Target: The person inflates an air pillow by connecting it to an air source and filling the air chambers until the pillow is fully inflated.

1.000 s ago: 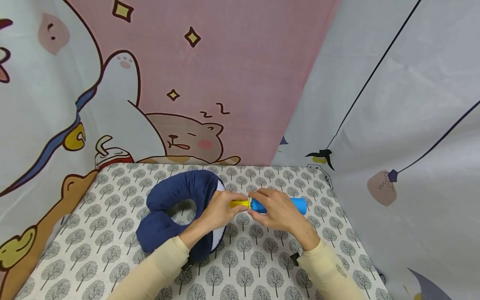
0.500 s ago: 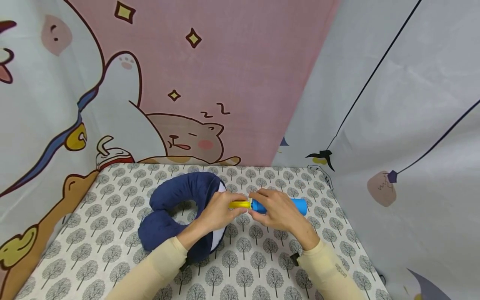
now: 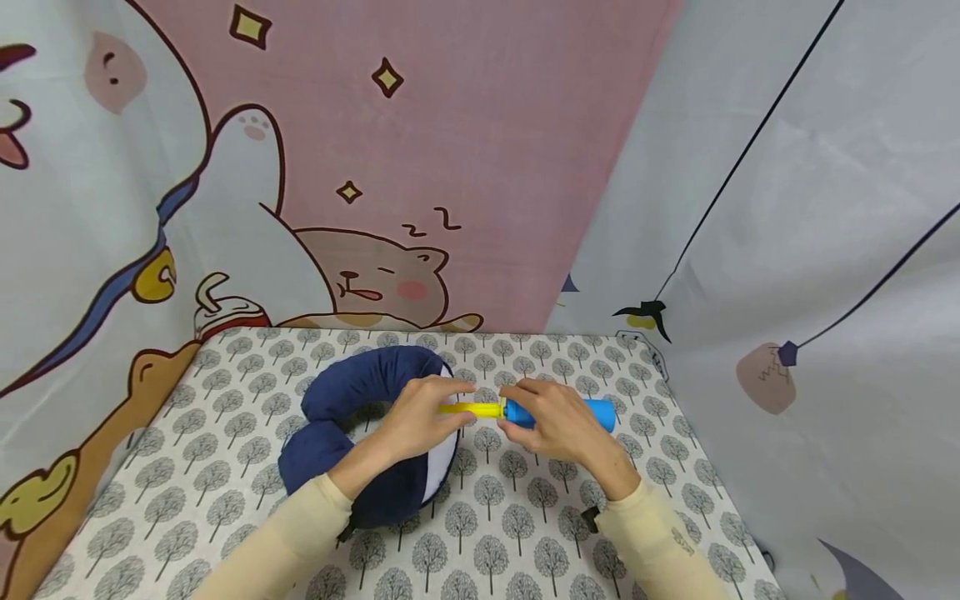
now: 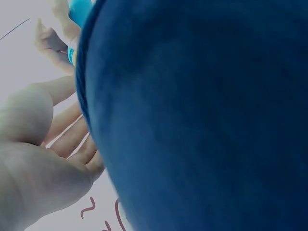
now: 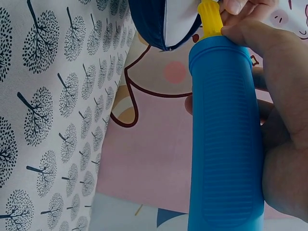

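What looks like a blue and yellow hand pump (image 3: 602, 414) is held level above the table between both hands. My right hand (image 3: 558, 421) grips its ribbed blue body (image 5: 226, 139) near the collar. A fluted yellow rod (image 3: 486, 410) sticks out on the left, and my left hand (image 3: 420, 421) pinches it between thumb and fingers. Behind and under the left forearm lies a navy U-shaped neck pillow (image 3: 375, 375) with a white panel. That pillow fills most of the left wrist view and hides the left fingertips there.
A tablecloth (image 3: 487, 533) with grey trees covers the table. Cartoon-printed cloth walls (image 3: 487, 167) rise at the back and both sides. The pillow takes up the left-centre of the table, close to the left hand.
My left hand has moved left, and more of the yellow rod shows outside the blue body. The right hand has stayed nearly still.
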Demonstrator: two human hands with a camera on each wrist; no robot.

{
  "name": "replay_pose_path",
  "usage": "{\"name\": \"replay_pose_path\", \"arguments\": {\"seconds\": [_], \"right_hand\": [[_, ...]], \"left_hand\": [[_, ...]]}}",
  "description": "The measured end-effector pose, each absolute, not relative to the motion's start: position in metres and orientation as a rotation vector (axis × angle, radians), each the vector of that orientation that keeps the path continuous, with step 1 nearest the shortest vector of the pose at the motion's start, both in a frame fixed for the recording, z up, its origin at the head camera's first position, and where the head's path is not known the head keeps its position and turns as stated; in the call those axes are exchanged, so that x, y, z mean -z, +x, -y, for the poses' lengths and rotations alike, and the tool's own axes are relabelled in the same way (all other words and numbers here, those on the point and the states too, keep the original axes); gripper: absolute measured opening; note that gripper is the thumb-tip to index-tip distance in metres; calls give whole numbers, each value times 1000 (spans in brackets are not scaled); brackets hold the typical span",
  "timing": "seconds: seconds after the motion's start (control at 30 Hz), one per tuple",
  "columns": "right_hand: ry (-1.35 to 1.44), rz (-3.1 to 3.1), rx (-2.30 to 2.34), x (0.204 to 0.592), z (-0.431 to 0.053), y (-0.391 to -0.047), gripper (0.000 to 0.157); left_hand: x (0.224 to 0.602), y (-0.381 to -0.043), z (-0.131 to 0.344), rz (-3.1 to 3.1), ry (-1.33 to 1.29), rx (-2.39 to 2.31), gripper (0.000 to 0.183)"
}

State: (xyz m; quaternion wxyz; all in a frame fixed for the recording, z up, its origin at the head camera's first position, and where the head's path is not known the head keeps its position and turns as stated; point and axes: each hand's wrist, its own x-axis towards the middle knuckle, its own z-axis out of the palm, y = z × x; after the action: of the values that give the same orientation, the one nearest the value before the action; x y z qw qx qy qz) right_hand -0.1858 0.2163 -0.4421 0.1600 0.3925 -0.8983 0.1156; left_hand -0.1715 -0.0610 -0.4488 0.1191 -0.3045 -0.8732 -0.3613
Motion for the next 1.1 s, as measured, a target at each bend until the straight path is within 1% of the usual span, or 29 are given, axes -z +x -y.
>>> {"name": "replay_pose_path", "arguments": {"seconds": [0.2,0.4,0.67,0.8,1.1], "right_hand": [[1114,2579,-327,442,-215,-186,45],[1111,2571,-337,443,-215,-185,44],[1102,2585,-336,444,-216,-186,45],[1107,2582,-354,445,-216,-185,44],[1129,2550,-352,446,-215,-186,43]], "left_hand": [[453,-174,74,2506,-941,992,37],[457,-175,87,2541,-927,954,37],[459,-178,103,2597,-917,912,40],[461,-178,111,2571,-938,907,37],[459,-180,118,2532,-1001,911,21]]}}
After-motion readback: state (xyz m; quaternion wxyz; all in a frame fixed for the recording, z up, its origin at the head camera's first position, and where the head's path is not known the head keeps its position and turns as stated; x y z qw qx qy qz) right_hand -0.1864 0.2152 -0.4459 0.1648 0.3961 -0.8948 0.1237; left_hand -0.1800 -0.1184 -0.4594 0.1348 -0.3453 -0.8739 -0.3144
